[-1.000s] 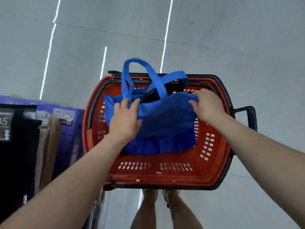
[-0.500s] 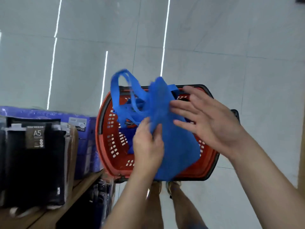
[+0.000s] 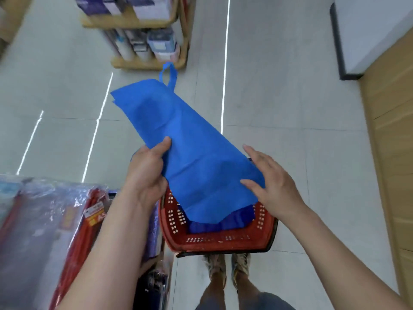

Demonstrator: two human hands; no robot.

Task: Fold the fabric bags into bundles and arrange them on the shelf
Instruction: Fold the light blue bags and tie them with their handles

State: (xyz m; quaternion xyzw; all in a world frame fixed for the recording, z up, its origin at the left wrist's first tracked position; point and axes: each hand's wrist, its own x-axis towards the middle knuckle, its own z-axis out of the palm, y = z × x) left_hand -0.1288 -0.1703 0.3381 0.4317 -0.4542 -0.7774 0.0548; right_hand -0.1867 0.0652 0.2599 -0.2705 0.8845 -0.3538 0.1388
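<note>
Blue fabric bag is held flattened in the air above the red shopping basket, its handle loop pointing away from the person. Left hand pinches the bag's left edge, thumb on top. Right hand lies spread, fingers straight, against the bag's right edge, gripping nothing. More blue fabric sits inside the basket. Plastic-wrapped packs lie at lower left.

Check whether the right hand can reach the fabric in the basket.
Probably, though only the near strip of fabric: the right hand is open by the basket, but the bag in the left hand covers the rest.
</note>
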